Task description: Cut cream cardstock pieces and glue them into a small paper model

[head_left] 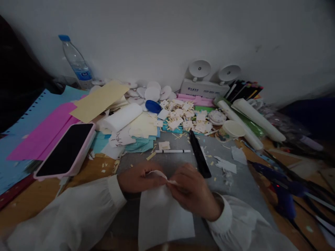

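Both hands meet at the top edge of a white sheet of paper (164, 219), which hangs down toward me over the grey mat. My left hand (142, 177) pinches the sheet's upper edge, where the paper curls up. Close against it, my right hand (192, 190) grips the same edge between thumb and fingers, and a narrow bit of paper shows at the fingertips. Just beyond the hands lie a white pen (172, 151) and a small cream paper piece (164, 145). A black utility knife (199, 153) rests on the mat near my right hand.
A phone (66, 150) and coloured paper sheets (44, 132) lie at left. Farther back are a water bottle (77, 64), a white roll (123, 118) and piled small paper pieces (179, 115). At right lie a glue gun (284, 191) with cables and a paper cup (234, 129).
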